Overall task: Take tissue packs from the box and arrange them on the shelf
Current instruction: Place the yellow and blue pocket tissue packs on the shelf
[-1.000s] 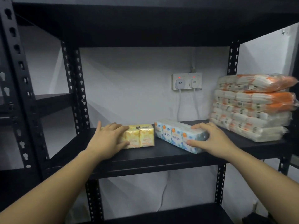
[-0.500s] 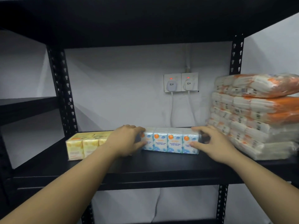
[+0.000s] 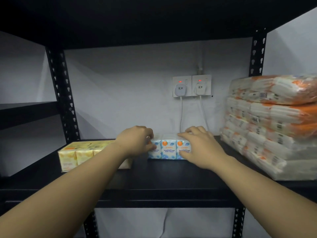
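At the middle of the black shelf (image 3: 171,176), both hands bracket the blue tissue pack (image 3: 169,149) — the left hand (image 3: 135,140) curls its fingers round the pack's left end, and the right hand (image 3: 199,148) lies over the right end with its fingers spread across the top and its thumb down the front face. Each grip is closed on the pack, not slack; holding it from both ends looks like a way to square it and slide it as one block rather than let a corner swing. The pack sits upright on the shelf, front face toward the camera, set back toward the wall and roughly in line with its neighbour.

The pack itself is a wrapped row of small mini-tissue packets, pale blue and white with an orange round mark near the top of each and dark lettering beneath; three packet faces show between the hands, the rest being covered. The wrap looks soft and light, so I judge it will shift with little pressure.

Just beside it on the left stands a yellow tissue pack (image 3: 77,154), partly hidden by the left forearm — whether the two touch cannot be told. Well to the right rises a stack of orange-and-white tissue bundles (image 3: 271,124). Behind, on the wall, two plugged sockets (image 3: 191,85) show red lights.
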`<action>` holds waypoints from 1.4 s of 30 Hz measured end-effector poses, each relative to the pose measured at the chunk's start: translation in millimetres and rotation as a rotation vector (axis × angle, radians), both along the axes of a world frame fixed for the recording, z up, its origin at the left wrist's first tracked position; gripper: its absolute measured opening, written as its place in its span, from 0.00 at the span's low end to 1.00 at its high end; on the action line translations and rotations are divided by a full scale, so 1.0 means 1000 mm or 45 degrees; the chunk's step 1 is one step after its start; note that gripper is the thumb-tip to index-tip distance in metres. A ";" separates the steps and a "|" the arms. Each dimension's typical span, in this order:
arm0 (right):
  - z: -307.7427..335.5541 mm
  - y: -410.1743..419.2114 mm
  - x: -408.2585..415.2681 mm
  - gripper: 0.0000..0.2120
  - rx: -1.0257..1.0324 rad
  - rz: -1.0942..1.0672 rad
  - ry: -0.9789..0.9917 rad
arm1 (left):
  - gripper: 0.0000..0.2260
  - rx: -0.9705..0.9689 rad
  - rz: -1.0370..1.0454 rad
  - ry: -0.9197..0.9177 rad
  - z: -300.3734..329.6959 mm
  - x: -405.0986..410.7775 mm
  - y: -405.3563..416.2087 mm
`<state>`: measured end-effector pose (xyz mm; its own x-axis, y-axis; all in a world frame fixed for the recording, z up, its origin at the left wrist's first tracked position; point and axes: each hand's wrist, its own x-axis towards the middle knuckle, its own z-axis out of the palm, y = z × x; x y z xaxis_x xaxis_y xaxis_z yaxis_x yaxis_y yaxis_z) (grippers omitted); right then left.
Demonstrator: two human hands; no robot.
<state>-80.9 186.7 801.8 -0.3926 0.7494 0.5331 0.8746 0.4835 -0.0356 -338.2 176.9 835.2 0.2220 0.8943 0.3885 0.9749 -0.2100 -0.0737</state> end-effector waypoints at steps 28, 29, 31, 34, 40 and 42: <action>0.007 0.133 -0.033 0.35 -0.146 -0.009 -0.235 | 0.41 -0.157 -0.012 0.082 -0.018 -0.086 -0.023; 0.008 0.133 -0.034 0.35 -0.164 -0.014 -0.239 | 0.41 -0.155 -0.016 0.081 -0.018 -0.086 -0.023; 0.010 0.133 -0.035 0.35 -0.208 -0.021 -0.237 | 0.40 -0.156 -0.027 0.077 -0.018 -0.087 -0.023; 0.010 0.130 -0.036 0.35 -0.232 -0.034 -0.210 | 0.40 -0.142 -0.042 0.052 -0.018 -0.087 -0.025; 0.011 0.098 -0.060 0.42 -0.144 -0.020 -0.162 | 0.42 -0.199 -0.103 -0.058 -0.009 -0.099 -0.032; 0.015 0.078 -0.082 0.39 -0.125 0.116 -0.046 | 0.40 -0.254 -0.090 -0.068 -0.002 -0.115 -0.036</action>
